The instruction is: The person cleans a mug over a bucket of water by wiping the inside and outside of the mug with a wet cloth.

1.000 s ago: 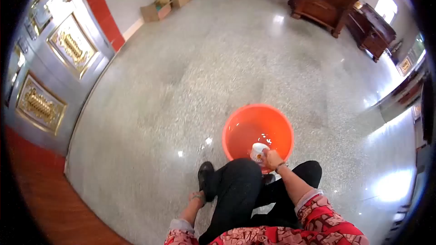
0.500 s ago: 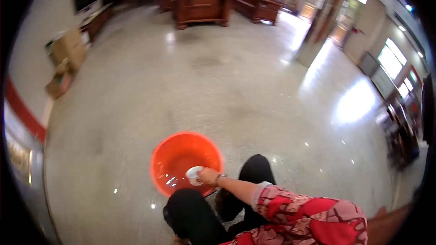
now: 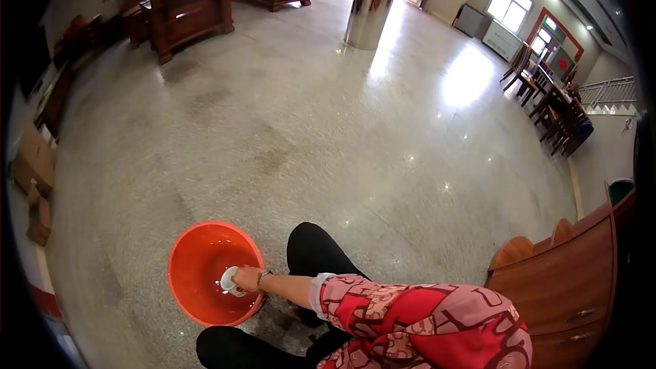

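An orange plastic bucket (image 3: 188, 249) stands on the floor in front of my knees, with water glinting inside it. My right hand (image 3: 247, 278) reaches over its right rim, fingers closed on a small white cup (image 3: 230, 280). The cup is tilted inside the bucket, low over the water; whether it touches the water I cannot tell. A bracelet circles the right wrist, below a rolled red patterned sleeve (image 3: 403, 307). My left hand is out of sight.
A wooden cabinet (image 3: 553, 287) rises close on my right. Dark wooden furniture (image 3: 193, 10) and a shiny pillar (image 3: 369, 7) stand farther off. Cardboard boxes (image 3: 35, 160) lie along the left wall, and a table with chairs (image 3: 557, 106) is at the far right.
My view has swung to the right, so the bucket appears farther left and the cabinet shows. My right hand still holds the cup inside the bucket.
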Available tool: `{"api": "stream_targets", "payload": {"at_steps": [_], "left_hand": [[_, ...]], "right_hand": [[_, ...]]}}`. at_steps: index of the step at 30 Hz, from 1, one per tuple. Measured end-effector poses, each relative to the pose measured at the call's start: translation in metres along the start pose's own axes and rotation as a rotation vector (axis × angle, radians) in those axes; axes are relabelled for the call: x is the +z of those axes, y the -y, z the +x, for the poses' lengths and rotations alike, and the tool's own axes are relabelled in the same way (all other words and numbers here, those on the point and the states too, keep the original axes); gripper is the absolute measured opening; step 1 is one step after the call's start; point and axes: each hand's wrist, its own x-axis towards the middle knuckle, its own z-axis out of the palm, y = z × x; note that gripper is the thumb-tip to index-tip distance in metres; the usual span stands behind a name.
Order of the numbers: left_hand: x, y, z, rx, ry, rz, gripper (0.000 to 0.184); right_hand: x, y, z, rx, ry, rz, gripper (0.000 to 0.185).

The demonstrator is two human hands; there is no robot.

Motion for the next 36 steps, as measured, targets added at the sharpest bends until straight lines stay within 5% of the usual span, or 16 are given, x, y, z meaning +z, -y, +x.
{"api": "stream_targets", "payload": {"at_steps": [25, 36], "left_hand": [[-0.028, 0.016, 0.0, 0.019, -0.2, -0.122, 0.039], [-0.145, 0.041, -0.05, -0.005, -0.66, -0.286, 0.039]], "right_hand": [[-0.013, 0.003, 0.008, 0.046, 0.071, -0.074, 0.024], [-0.002, -0.009, -0.005, -0.065, -0.198, 0.216, 0.018]]}}
